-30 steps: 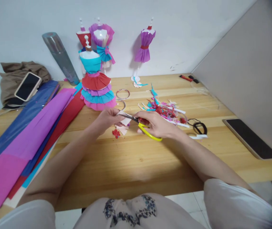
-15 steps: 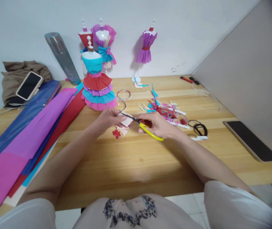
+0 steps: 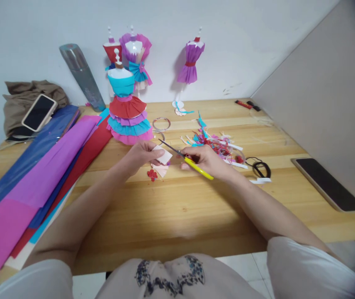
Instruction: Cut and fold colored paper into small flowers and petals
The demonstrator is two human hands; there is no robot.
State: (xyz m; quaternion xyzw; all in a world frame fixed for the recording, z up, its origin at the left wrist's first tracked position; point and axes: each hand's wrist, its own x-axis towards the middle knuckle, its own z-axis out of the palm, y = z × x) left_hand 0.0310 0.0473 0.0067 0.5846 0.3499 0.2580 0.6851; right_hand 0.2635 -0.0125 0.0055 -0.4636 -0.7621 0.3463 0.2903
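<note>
Against a plain pale wall point(image 3: 239, 50), the wooden table point(image 3: 183, 216) holds a heap of bright paper scraps point(image 3: 216, 146) at centre right and a small dress form in tiered paper point(image 3: 127, 107) farther off to the left. Between them, above the tabletop, the left hand point(image 3: 137, 160) pinches a small pale piece of paper point(image 3: 165, 156) between thumb and fingers, near its left side. That piece looks almost weightless, thin and easily creased or torn, so a light pinch close to the edge should steady it best. The right hand point(image 3: 209, 162) is closed around the yellow handles of the scissors point(image 3: 198, 167), whose blades point far and left, just beyond the paper. They look stiff and heavier than the paper, best held by the loops, away from the tips. A red paper flower point(image 3: 152, 175) lies near the left fingers.
</note>
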